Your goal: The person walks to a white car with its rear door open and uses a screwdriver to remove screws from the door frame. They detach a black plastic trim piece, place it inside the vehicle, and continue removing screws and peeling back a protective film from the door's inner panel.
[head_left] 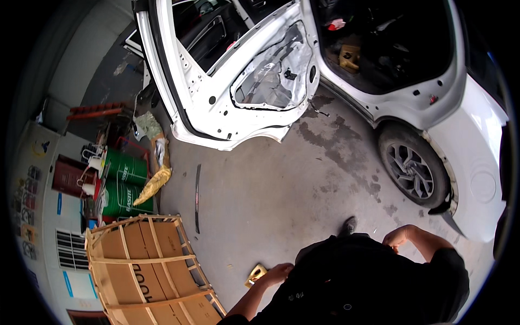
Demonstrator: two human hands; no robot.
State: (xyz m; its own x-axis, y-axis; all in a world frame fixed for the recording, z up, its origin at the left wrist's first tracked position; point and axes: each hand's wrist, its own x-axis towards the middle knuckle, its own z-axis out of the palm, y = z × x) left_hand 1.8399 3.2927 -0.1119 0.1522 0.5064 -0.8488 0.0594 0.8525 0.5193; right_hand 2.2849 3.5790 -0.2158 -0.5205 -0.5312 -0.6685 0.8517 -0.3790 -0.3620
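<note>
My left hand (279, 274) hangs at the left side of my dark shirt, seen from its back. Its fingertips are hidden against the dark clothing, so I cannot tell whether it holds anything. A yellow-gold box-like object (252, 274) shows beyond the left wrist, apparently on the floor. On my right side, my right hand (397, 238) is raised close to the body with its fingers curled closed. Whatever may be in it is too small or hidden to name. Ahead stands a white car door (200, 116), its inner trim off and its lining film exposed.
A white car body (485, 157) with a front wheel (413, 169) stands at right. Inside its dark opening sits a yellow box (349, 57). Left are a wood-framed cardboard crate (132, 265), green drums (122, 197) and yellow wrapping (154, 184). A dark strip (197, 200) lies on the floor.
</note>
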